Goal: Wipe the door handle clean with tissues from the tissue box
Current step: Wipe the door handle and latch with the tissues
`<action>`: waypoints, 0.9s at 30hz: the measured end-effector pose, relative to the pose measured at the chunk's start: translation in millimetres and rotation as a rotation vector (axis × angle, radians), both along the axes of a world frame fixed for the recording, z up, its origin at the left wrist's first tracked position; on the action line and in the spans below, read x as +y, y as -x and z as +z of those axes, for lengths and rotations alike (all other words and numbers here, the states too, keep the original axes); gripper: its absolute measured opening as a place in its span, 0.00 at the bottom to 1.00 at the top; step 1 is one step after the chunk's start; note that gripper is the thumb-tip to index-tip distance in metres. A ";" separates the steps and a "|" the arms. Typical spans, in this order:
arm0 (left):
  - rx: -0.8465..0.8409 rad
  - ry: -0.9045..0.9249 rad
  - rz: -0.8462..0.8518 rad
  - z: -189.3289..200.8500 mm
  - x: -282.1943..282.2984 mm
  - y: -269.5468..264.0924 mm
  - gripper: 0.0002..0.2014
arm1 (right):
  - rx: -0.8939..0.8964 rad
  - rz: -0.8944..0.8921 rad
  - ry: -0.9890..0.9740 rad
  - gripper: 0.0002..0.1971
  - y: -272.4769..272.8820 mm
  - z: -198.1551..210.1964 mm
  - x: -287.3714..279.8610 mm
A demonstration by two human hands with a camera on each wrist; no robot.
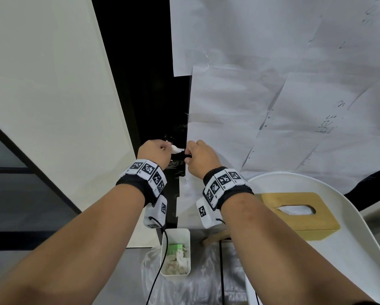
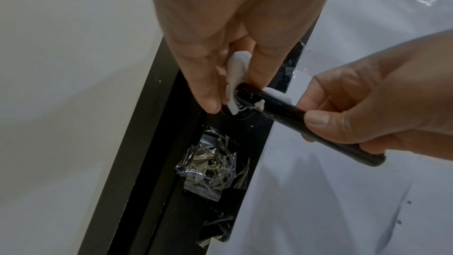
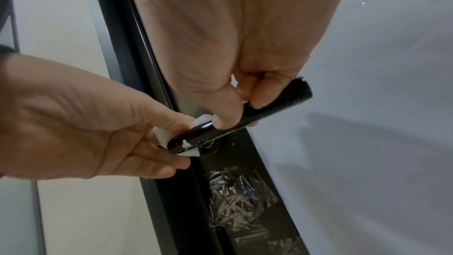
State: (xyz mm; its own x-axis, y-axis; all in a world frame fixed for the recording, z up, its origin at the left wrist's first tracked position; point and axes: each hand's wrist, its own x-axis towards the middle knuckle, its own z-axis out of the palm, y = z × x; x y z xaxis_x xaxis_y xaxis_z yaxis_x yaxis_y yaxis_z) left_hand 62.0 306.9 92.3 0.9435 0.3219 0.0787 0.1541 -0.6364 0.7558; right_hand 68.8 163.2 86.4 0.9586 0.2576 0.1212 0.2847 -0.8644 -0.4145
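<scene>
A black lever door handle (image 2: 282,110) sticks out from the dark door frame. My left hand (image 2: 235,92) pinches a crumpled white tissue (image 2: 236,71) against the handle's pivot end, thumb below and fingers above. My right hand (image 3: 245,111) grips the handle (image 3: 294,92) near its middle between thumb and fingers. A small white scrap clings to the handle beside the tissue (image 3: 203,119). In the head view both hands (image 1: 156,150) (image 1: 200,155) meet at the handle, with the tissue (image 1: 177,150) between them. The wooden-lidded tissue box (image 1: 299,214) sits at the lower right.
The tissue box rests on a white curved seat (image 1: 361,249). A white bin (image 1: 176,233) holding crumpled tissues stands on the floor below my hands, on clear plastic sheeting. Paper sheets (image 1: 272,106) cover the door. Crinkled tape (image 2: 210,162) covers the lock plate under the handle.
</scene>
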 end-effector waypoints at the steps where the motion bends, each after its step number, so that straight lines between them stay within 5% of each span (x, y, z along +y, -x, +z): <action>1: 0.010 -0.004 0.011 2.2 0.8 -1.5 0.11 | 0.000 0.002 0.000 0.08 -0.1 -0.2 -0.4; 6: 0.021 -0.015 0.007 5.1 6.6 -9.4 0.04 | 0.009 0.005 -0.002 0.07 -2.0 -0.7 -0.3; 17: 0.032 0.026 0.022 -2.1 7.4 -5.1 0.04 | 0.040 -0.006 0.013 0.05 -2.1 1.0 1.9; 27: -0.019 0.422 0.142 -22.1 -2.4 15.0 0.03 | 0.016 0.000 0.010 0.07 3.0 2.8 3.6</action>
